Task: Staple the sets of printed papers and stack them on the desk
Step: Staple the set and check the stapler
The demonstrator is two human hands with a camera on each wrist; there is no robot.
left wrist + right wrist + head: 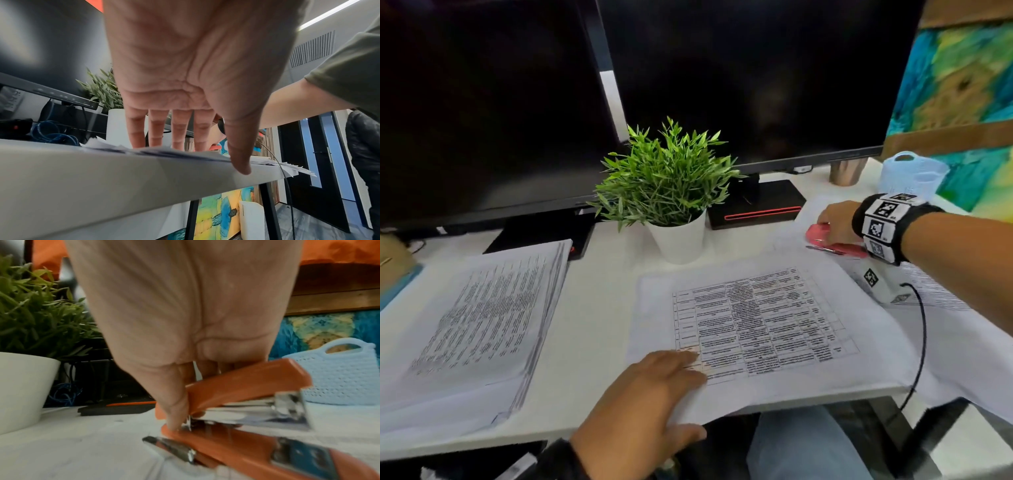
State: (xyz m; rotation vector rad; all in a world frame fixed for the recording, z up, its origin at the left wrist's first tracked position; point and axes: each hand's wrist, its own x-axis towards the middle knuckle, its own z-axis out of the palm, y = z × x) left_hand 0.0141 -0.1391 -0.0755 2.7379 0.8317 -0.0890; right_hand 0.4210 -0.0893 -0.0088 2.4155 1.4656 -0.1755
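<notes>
Papers point(763, 322) lie near the potted plant point(671, 181), pinned by flat left-hand fingers point(685, 359); beyond the plant, right-hand fingers point(176, 410) grasp the stapler point(832, 240). Overhanging the counter point(592, 308), unpinned sheets risk slipping, misaligning the staple.

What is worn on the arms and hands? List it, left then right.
Left hand: bare, with a dark band at the wrist, mostly out of frame. Right hand: bare, with a black wrist strap carrying white square blocks printed with black-and-white markers, a white marked unit below it, and a thin black cable trailing off. An olive short sleeve covers the upper arm.
</notes>
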